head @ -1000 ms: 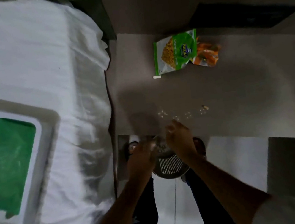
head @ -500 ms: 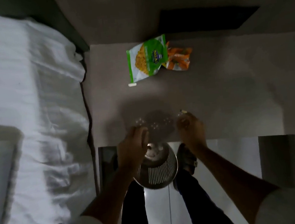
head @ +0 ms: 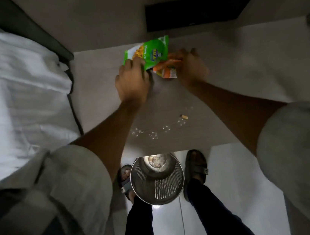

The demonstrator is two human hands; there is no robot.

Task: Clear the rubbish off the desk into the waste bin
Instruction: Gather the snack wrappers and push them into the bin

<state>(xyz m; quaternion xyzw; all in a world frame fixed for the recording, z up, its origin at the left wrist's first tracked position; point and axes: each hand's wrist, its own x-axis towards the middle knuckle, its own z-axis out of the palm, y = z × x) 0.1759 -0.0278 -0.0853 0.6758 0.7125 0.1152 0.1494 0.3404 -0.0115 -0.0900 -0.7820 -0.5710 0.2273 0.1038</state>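
Note:
A green snack packet (head: 152, 52) and an orange snack packet (head: 165, 68) lie together at the far side of the grey desk (head: 243, 79). My left hand (head: 132, 79) rests on the green packet's near left corner, fingers curled onto it. My right hand (head: 192, 65) covers the right end of the orange packet; its grip is blurred. Small white crumbs (head: 154, 133) and a tan scrap (head: 184, 117) lie near the desk's front edge. The perforated metal waste bin (head: 158, 185) stands on the floor between my feet, just below the desk edge.
A bed with white sheets (head: 20, 91) runs along the left of the desk. A dark rectangular panel (head: 199, 10) sits on the wall behind the desk. My sandalled feet (head: 196, 167) flank the bin on the pale floor.
Both hands have left the near edge by the crumbs and reached forward to the two packets at the far side. The view has tilted down, showing the bin and feet.

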